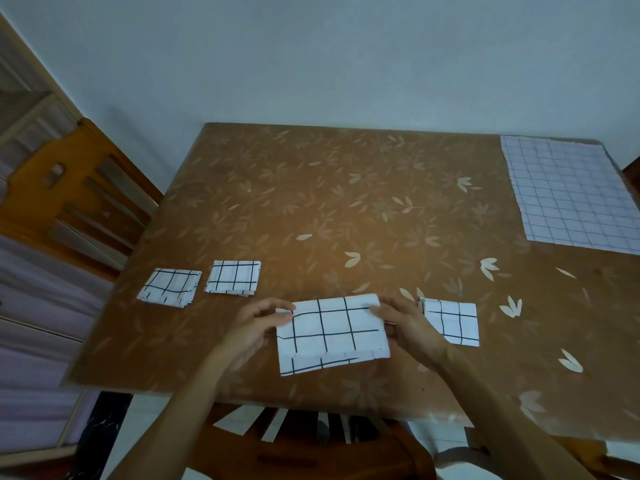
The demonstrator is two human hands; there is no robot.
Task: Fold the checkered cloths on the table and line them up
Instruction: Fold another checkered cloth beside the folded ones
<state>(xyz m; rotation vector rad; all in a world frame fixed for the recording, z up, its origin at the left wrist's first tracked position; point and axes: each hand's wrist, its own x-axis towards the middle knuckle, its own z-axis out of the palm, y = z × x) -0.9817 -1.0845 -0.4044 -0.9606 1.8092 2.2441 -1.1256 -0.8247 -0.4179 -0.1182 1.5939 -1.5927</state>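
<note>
Left hand [258,323], right hand [408,325] each pinching half-folded cloth [332,336] ends on table [311,202].

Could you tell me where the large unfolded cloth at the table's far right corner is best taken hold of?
Pinch the unfolded cloth at its near left corner, coming from the left across the table. It lies flat, so only its edges offer a grip. That corner is the nearest one, while its right side runs out of view.

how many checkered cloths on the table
5 checkered cloths: two folded near left, one half-folded in the left hand and right hand, one folded just right, one unfolded far right.
</note>
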